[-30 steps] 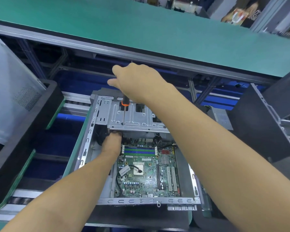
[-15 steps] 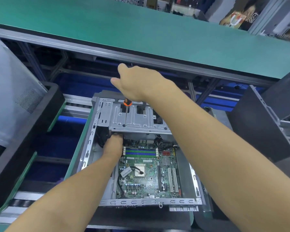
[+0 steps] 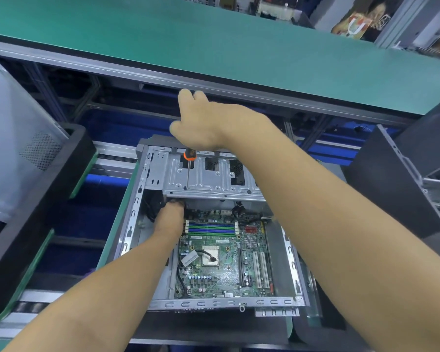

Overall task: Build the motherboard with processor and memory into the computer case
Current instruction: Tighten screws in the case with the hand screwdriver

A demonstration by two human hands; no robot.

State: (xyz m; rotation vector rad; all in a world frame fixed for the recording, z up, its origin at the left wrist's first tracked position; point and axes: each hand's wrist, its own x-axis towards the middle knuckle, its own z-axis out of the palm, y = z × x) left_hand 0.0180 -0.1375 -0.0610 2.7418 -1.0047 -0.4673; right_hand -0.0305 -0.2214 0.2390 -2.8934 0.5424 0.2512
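Observation:
An open grey computer case lies flat with a green motherboard inside it. The board shows the processor socket and blue and green memory slots. My right hand grips a screwdriver with an orange and black collar, held upright, its shaft passing down through the metal drive cage. My left hand reaches under the cage at the board's far left corner; its fingertips are hidden there.
A green-topped bench runs across the back above a grey rail. A black tray with a perforated metal panel stands at the left. Another dark case sits at the right. Black cables lie beside my left hand.
The right hand has lifted a little with the screwdriver, its fingers loosening on top. My left hand stays at the same corner under the cage.

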